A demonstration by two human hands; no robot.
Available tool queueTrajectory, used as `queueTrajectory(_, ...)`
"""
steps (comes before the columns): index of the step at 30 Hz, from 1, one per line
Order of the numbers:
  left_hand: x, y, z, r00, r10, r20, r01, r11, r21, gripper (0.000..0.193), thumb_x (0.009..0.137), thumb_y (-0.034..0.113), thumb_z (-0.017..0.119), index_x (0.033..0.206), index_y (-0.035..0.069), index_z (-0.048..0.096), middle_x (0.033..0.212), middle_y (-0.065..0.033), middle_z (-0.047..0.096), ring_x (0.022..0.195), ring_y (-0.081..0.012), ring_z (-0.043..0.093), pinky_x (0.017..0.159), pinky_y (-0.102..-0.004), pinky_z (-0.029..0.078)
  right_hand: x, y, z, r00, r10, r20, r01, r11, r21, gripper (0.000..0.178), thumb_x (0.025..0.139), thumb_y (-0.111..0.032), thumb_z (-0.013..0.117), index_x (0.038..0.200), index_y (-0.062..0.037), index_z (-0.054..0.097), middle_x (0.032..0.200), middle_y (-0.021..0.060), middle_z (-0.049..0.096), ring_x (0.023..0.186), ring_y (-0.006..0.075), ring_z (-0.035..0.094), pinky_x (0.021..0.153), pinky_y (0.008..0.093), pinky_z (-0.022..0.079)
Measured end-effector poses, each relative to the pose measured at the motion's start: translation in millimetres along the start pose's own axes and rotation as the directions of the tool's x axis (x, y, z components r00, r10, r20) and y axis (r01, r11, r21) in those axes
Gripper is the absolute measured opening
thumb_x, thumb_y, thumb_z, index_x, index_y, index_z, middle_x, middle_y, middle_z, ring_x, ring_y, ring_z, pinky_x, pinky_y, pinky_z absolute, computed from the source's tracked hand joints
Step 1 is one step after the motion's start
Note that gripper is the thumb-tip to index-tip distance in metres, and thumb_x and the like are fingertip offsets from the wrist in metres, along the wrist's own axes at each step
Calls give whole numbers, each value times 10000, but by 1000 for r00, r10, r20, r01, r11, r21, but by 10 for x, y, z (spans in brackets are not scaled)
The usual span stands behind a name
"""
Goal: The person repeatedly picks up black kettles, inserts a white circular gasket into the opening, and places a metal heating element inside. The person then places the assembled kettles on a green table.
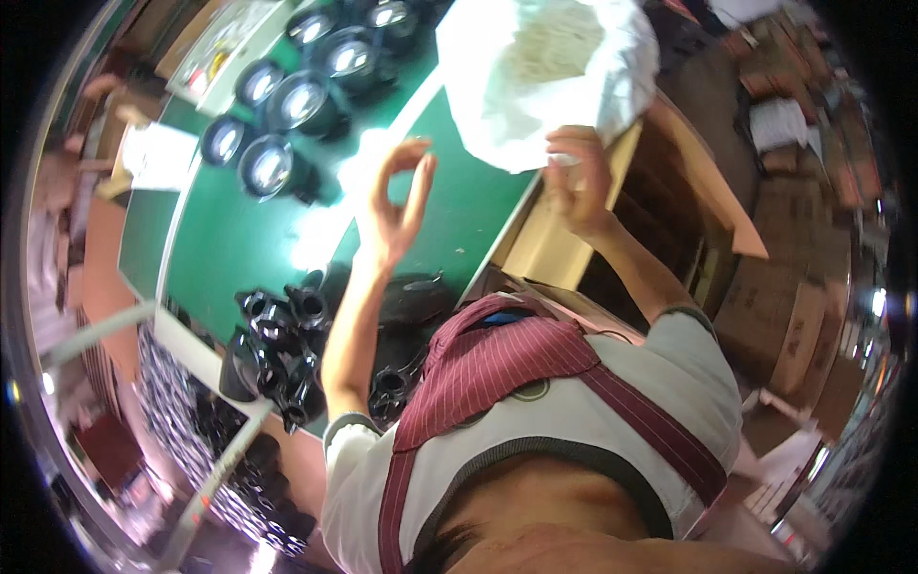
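My left hand (394, 212) is raised above the green tabletop (258, 225). Its thumb and forefinger curve toward each other with a gap between them, and I see nothing held. Beside the near edge of a large white plastic bag (497, 134) is my right hand (583, 187), its fingers curled inward. Something pale shows between those fingers, too blurred to name; it may be part of the bag. Inside the open bag lies a heap of pale, yellowish small pieces (555, 48). Left of the bag, several black round parts with shiny, bowl-like openings (304, 103) stand together.
Glossy black, pipe-like parts (277, 330) are piled at the table's near side, beside my left forearm. An open cardboard box (564, 244) is under my right forearm. More cartons (784, 258) are stacked at the right. A rack of shiny parts (182, 411) stands lower left.
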State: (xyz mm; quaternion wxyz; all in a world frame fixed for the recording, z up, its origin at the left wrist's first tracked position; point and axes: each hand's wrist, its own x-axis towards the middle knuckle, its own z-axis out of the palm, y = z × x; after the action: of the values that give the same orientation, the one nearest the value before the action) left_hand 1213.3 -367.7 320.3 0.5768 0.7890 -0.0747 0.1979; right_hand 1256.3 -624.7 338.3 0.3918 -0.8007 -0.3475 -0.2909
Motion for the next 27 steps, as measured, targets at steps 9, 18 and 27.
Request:
queueTrajectory(9,1928,-1334,2466,780,-20,625,-525,522,672,261,934,274,628,1035,46,704,983,-168,709,934,-319,701,757,-427,562,-1958,757,-1777,315,949,-14,-949,314,-33,342,1050,-355,502,1217,-61,550,1070,99,619,935,190,648,792,343,552)
queueTrajectory(18,1848,-1500,2652,863,-49,502,-422,476,771,181,840,143,656,966,27,716,931,-194,720,868,-371,709,770,-459,563,-2572,1348,-1552,270,879,393,-764,444,-467,478,945,-364,632,1155,62,591,1119,314,623,1090,425,611,907,483,496)
queueTrajectory(27,1493,-947,1871,972,133,195,-177,958,227,324,929,175,651,1196,-6,677,1014,-153,722,906,-226,707,858,-356,589,-2475,2158,138,386,912,141,-495,334,-802,629,864,-509,597,1272,-31,582,1289,279,571,1282,479,467,988,693,362)
